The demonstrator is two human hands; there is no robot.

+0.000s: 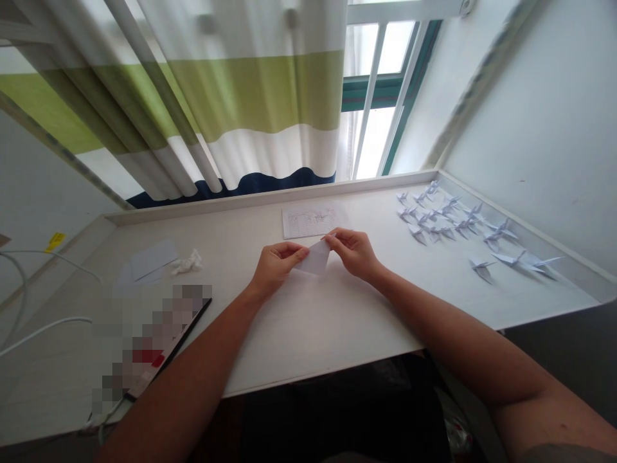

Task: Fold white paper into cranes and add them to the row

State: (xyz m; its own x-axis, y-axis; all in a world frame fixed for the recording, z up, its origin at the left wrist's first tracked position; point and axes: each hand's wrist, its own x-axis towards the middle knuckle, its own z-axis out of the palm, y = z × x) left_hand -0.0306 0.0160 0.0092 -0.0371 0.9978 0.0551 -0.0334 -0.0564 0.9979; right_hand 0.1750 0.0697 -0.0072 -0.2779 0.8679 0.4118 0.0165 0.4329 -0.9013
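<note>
Left hand (276, 265) pinches the left end of a small folded white paper (315, 259), fingers curled, thumb on top. Right hand (354, 251) grips the paper's upper right corner, fingertips (332, 237) narrow and closed on the edge. Paper sits between both hands, just above the desk (313, 321), mid-desk, slightly far of centre. Its long axis runs left-right, tilted up toward the right; pointed end seems to face right and far, hard to tell exactly. Both forearms come in from the near edge, angled inward, wrists low and close to the desktop, elbows off the near edge.

Open room: bare desktop near the hands on the near side and to the right-near. Raised lip runs along the far edge and the right edge of the desk. Near edge is open, dark gap below it.

Just far of the hands lies a printed sheet (311, 220), flat, close but apart from the paper. Far right, a cluster of folded paper cranes (448, 218), spread toward the right lip, well apart from the hands. Left, flat white sheets (152, 260) and a crumpled paper scrap (187, 263) beside them. Near left, a blurred flat object with a dark edge (154, 334), and white cables (43, 328) at the left edge. Striped curtain (216, 96) and window (380, 96) behind the far lip.
</note>
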